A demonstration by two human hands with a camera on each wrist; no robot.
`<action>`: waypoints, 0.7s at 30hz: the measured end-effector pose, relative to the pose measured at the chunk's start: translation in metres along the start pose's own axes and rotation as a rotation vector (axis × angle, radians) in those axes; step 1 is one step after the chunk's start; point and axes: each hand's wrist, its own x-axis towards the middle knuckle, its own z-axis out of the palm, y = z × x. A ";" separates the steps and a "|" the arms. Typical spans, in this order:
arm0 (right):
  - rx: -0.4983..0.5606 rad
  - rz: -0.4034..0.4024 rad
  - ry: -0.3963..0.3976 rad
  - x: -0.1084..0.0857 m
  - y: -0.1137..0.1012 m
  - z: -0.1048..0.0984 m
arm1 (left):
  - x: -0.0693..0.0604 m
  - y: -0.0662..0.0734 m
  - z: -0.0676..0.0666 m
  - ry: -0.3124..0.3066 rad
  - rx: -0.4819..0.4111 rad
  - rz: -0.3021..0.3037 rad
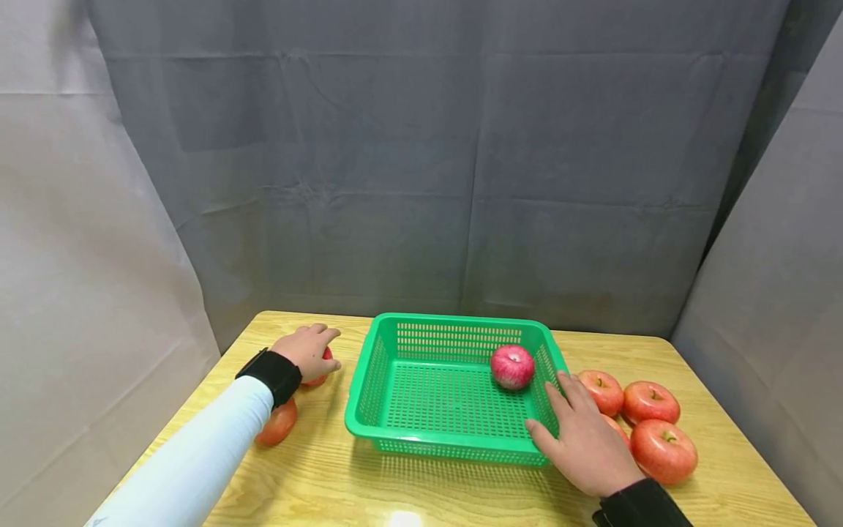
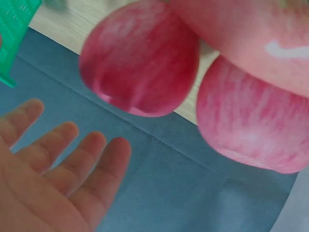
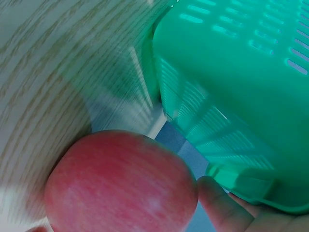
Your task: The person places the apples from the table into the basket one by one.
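Observation:
My left hand (image 1: pixel 309 353) reaches over the table's left side, fingers spread. Just beyond its palm is a red apple (image 1: pixel 317 379), partly hidden by the hand; another apple (image 1: pixel 278 424) lies nearer, below the wrist. In the left wrist view the fingers (image 2: pixel 99 181) stand apart from the apples (image 2: pixel 140 58). My right hand (image 1: pixel 586 446) has its fingers extended over the right rim of a green plastic basket (image 1: pixel 454 443); whether they touch it I cannot tell. One dark red apple (image 1: pixel 512 367) sits inside the basket. In the right wrist view an apple (image 3: pixel 120 183) lies close to the fingers (image 3: pixel 219 205).
Several apples (image 1: pixel 664 451) cluster on the wooden table (image 1: pixel 435 498) to the right of the basket, one partly behind my right hand. Grey cloth (image 1: pixel 421 183) hangs behind the table, and paler cloth (image 1: pixel 99 256) walls both sides.

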 end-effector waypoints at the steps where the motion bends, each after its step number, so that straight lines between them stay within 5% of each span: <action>1: -0.001 -0.001 0.003 0.000 0.000 0.000 | 0.001 -0.002 0.001 -0.003 -0.002 -0.007; 21: -0.002 0.001 -0.001 -0.001 0.001 0.001 | 0.004 -0.010 0.006 -0.043 -0.015 -0.084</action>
